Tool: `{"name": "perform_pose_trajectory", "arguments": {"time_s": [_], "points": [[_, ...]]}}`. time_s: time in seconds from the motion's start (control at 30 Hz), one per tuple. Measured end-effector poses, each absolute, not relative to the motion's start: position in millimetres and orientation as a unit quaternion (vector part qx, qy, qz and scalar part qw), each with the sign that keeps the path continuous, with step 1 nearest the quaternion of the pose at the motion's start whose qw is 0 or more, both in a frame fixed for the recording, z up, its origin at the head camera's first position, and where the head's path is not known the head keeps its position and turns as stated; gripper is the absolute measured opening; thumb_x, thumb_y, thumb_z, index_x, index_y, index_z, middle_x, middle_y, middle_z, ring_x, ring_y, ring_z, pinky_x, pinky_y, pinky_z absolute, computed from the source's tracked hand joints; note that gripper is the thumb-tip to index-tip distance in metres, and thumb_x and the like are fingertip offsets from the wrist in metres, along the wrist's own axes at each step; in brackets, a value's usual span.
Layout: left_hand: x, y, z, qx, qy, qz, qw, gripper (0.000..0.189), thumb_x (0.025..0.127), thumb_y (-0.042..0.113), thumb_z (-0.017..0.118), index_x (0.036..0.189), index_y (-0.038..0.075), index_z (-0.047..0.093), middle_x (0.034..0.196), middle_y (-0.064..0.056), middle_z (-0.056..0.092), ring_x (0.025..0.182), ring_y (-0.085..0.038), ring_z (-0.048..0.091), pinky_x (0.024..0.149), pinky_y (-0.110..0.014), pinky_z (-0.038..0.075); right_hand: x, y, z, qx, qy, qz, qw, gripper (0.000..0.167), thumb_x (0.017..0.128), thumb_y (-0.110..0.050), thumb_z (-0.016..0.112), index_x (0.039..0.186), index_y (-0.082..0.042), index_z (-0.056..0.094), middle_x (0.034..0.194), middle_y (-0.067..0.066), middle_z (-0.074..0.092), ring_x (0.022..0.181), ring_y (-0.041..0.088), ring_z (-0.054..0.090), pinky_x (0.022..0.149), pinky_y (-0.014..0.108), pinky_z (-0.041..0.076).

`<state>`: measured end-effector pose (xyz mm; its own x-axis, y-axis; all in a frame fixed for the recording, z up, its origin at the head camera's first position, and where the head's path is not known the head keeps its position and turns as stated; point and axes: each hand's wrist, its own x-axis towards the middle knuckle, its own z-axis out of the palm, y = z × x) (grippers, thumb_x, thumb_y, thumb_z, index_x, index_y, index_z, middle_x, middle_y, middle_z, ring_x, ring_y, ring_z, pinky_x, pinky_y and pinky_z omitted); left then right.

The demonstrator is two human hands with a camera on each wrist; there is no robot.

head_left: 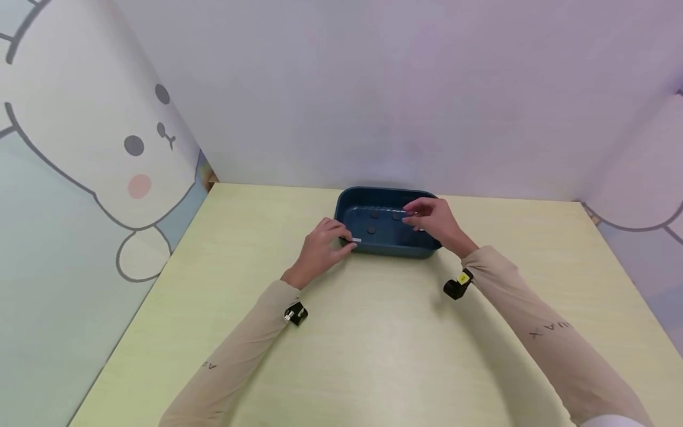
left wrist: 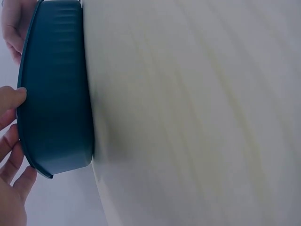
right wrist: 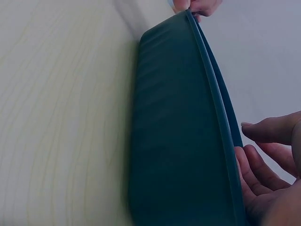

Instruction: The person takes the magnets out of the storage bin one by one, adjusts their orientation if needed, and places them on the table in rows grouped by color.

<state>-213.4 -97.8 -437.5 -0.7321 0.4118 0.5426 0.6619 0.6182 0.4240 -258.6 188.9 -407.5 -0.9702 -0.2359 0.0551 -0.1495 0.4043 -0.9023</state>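
Note:
A dark blue rectangular tray with raised walls sits on the table. Inside it, three small brown round discs lie on the bottom. My left hand grips the tray's front left corner, with thumb and fingers bent at the rim. A short whitish strip shows right at those fingertips. Over the right part of the tray is my right hand, its fingers loosely bent and reaching inside the rim. In the right wrist view its thumb stands apart from the other fingers, with nothing seen between them.
The pale wooden table backs onto a plain whitish wall close behind the tray. Side panels with cartoon drawings rise at left and right. Small black cameras are strapped at both sleeve cuffs.

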Motion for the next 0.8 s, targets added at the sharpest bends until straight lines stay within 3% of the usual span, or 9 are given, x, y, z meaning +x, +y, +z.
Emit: {"name": "perform_pose_trajectory", "arguments": {"time_s": [0.43, 0.63, 0.8], "points": [[-210.1, -97.7, -436.4, -0.306, -0.876, -0.313, 0.204, 0.012, 0.08, 0.02, 0.077, 0.083, 0.012, 0.07, 0.093, -0.001, 0.063, 0.093, -0.016, 0.053, 0.079, -0.03, 0.049, -258.9, 174.6, -406.3, -0.118, 0.832, -0.537, 0.069, 0.029, 0.085, -0.006, 0.07, 0.11, 0.006, 0.063, 0.103, 0.02, 0.063, 0.089, 0.038, 0.062, 0.075, 0.05, 0.051], [-210.3, -98.0, -436.4, -0.303, -0.878, -0.314, 0.199, 0.011, 0.08, 0.021, 0.077, 0.083, 0.013, 0.07, 0.094, 0.0, 0.063, 0.093, -0.015, 0.052, 0.079, -0.029, 0.049, -261.1, 169.0, -407.1, -0.119, 0.836, -0.53, 0.075, 0.028, 0.085, -0.006, 0.071, 0.109, 0.006, 0.063, 0.103, 0.02, 0.063, 0.086, 0.032, 0.062, 0.075, 0.049, 0.052], [-209.7, -99.5, -436.9, -0.307, -0.875, -0.313, 0.205, 0.011, 0.08, 0.021, 0.077, 0.083, 0.013, 0.07, 0.093, 0.0, 0.063, 0.092, -0.015, 0.052, 0.078, -0.029, 0.049, -262.5, 164.0, -409.5, -0.119, 0.834, -0.532, 0.077, 0.025, 0.084, -0.006, 0.071, 0.106, 0.004, 0.065, 0.1, 0.018, 0.064, 0.086, 0.035, 0.062, 0.073, 0.046, 0.053]]}}
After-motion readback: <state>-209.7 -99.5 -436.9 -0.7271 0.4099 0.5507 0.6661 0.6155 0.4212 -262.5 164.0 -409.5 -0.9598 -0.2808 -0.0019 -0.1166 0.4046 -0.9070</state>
